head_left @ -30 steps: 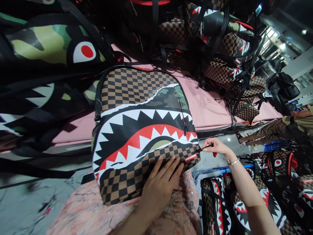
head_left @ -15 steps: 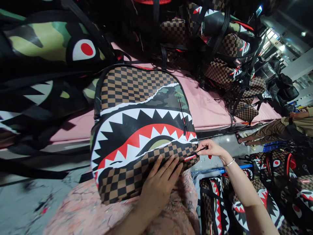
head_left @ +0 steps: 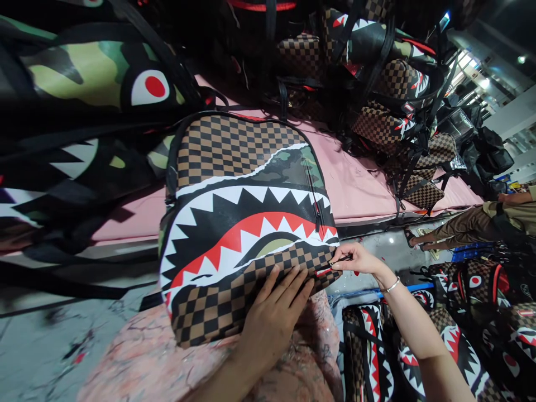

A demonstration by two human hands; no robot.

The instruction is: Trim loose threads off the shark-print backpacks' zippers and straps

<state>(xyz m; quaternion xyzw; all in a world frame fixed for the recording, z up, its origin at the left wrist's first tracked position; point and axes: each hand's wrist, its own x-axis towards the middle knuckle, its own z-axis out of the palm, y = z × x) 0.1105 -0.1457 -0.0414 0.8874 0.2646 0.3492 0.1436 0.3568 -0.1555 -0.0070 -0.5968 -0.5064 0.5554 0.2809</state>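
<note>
A backpack [head_left: 251, 201] with brown-and-black checks, a camouflage patch and a shark-mouth print lies tilted across my lap, its far part against the pink table. My left hand [head_left: 272, 304] rests flat on the checked lower part, fingers stretched out and slightly apart. At the lower right corner, my right hand [head_left: 355, 260] pinches a small, slim dark object [head_left: 345, 258], too small to name. Its fingertips are at the bag's edge, just above a small red-and-white label [head_left: 323, 272]. A dark zipper pull [head_left: 317, 214] hangs on the camouflage side, apart from both hands.
Camouflage bags [head_left: 84, 84] are piled at the left on the pink table [head_left: 352, 184]. More checked bags [head_left: 377, 125] stand behind. Shark-print bags [head_left: 377, 346] lie low at the right. A person [head_left: 469, 220] stands farther off at the right.
My right hand has shifted slightly left and down along the bag's corner, still pinching. The left hand stays in place on the bag. The view has moved a little.
</note>
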